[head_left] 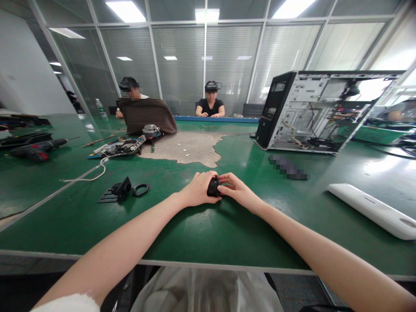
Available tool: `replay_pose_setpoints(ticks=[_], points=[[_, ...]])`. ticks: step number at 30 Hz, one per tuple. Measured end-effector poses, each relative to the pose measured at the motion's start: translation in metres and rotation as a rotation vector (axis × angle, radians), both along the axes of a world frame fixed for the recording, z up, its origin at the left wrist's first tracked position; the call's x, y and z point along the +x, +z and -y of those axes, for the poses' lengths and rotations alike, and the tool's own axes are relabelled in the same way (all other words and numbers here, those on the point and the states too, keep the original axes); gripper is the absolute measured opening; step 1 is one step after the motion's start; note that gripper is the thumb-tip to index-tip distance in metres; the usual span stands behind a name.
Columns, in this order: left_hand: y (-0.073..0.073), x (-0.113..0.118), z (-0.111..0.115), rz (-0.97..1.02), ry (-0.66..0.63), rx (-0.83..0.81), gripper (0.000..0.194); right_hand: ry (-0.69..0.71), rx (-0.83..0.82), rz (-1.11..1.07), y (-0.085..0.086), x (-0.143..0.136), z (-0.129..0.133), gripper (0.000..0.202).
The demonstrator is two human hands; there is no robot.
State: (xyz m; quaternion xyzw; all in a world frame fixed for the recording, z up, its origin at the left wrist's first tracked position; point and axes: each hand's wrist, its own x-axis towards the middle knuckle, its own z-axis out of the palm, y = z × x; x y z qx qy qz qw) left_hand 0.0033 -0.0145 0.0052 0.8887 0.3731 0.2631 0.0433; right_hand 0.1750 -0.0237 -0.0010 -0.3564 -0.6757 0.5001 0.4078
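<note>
Near the middle of the green table (195, 234), my left hand (199, 190) is wrapped round a small black part (212, 187), blocky in shape; its exact kind I cannot make out. From the other side, the thumb and fingertips of my right hand (234, 189) pinch the same part. Left of my hands lies a black ring (141, 190). Beside the ring stands a black bracket-like piece (119, 190) with a slotted flat base and a raised square plate.
An open computer case (276, 110) stands at the right, with a long white device (370, 208) nearer me. Circuit boards (120, 147), a cable (94, 174) and a power drill (39, 151) lie to the left. Two people (211, 104) sit across the table, beyond a brown cloth-covered object (143, 115).
</note>
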Motion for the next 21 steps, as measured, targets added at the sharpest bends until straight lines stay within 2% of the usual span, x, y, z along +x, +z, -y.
replay_pose_setpoints(ticks=[8,14,21], points=[[0.0035,-0.0029,0.002,-0.034,-0.01,0.043,0.063,0.155,0.071,-0.027,-0.001,0.0027,-0.0014,0.034],[0.0082,-0.0049,0.007,-0.049,-0.056,0.05,0.063,0.054,0.078,-0.043,0.0044,0.0002,0.0027,0.017],[0.0093,-0.0081,0.0075,-0.074,-0.07,0.042,0.054,0.002,0.016,-0.013,0.0012,0.0,0.0002,0.025]])
